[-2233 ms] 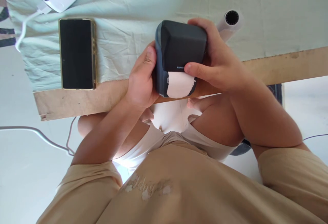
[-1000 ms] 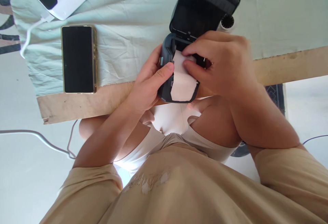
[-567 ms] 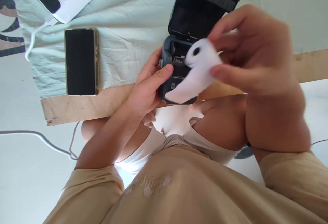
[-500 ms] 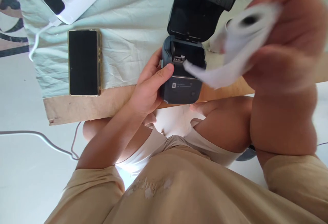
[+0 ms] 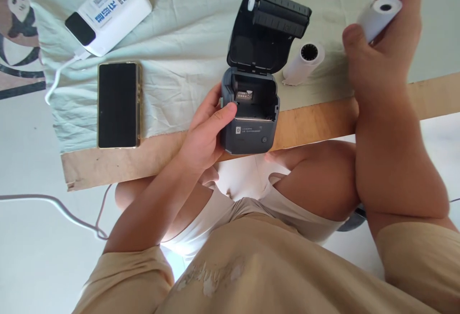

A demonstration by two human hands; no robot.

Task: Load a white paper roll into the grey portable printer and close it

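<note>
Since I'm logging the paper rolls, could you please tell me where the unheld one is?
The unheld roll is on the cloth, right of centre in the head view, between the open printer and the right hand holding the other roll.

Cloth-covered table (image 5: 187, 21) under 1 phone (image 5: 118, 105), 1 white device (image 5: 117, 14), 1 paper roll (image 5: 300, 67)

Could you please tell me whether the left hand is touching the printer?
Touching: the head view shows the left hand holding the printer at its side, thumb lapped over the edge.
</note>
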